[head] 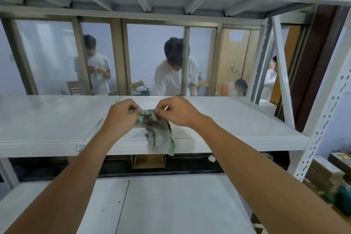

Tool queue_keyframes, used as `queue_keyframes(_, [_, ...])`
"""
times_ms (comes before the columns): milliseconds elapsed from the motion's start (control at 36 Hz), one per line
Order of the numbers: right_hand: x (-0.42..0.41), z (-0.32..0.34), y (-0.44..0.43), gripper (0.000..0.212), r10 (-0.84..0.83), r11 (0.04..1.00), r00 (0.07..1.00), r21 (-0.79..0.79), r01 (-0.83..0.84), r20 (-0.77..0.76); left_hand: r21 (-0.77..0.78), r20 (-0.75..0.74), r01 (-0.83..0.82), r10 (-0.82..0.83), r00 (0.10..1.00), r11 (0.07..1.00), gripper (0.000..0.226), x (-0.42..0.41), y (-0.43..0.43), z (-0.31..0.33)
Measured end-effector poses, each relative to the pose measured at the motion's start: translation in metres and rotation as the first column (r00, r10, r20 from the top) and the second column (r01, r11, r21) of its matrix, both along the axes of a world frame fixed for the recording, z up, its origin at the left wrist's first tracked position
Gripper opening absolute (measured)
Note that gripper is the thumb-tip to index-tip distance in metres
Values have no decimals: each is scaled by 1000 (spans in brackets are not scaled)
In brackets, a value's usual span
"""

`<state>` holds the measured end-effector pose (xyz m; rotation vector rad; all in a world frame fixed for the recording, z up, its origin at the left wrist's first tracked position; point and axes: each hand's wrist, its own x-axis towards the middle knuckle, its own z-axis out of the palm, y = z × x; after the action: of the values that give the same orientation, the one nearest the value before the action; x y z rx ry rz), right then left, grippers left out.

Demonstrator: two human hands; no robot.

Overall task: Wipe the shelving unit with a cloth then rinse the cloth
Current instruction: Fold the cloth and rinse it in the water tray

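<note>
The soiled green-and-grey rag cloth [158, 133] hangs over the front edge of the white metal middle shelf [237, 119], long axis running from 12 to 6 o'clock. Its top edge is pinched at both corners: left hand [121, 115] closed on the 9 o'clock corner, right hand [177, 112] closed on the 3 o'clock corner. Both hands are equally near. Judged step: spreading the cloth flat before wiping. The white perforated upright [322, 119] stands at 3 o'clock.

Cloth [157, 133] hangs between left hand [121, 114] and right hand [178, 112], above middle shelf [47, 119]; window [152, 53] behind.
</note>
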<state>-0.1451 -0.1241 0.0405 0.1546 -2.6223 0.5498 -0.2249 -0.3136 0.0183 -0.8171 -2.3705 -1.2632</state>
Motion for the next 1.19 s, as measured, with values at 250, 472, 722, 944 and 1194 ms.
queue_keyframes(250, [2,10,-21,66,79,962,987,-271,-39,140,-2,-85,85,-85,993,996,10,15,8,41])
queue_keyframes(472, [5,37,-4,3,99,923,995,-371,-101,-23,3,-5,317,-317,949,949,31,15,-4,68])
queue_keyframes(722, [8,80,5,21,23,811,999,-586,4,38,296,45,310,-338,940,903,20,-2,-6,96])
queue_keyframes(944, [17,79,10,8,43,792,999,-609,-51,-28,333,-78,302,-293,953,893,21,4,-9,89])
queue_keyframes(1194, [28,56,8,15,183,871,966,-486,-73,184,121,-63,333,-327,943,935,39,11,-18,77])
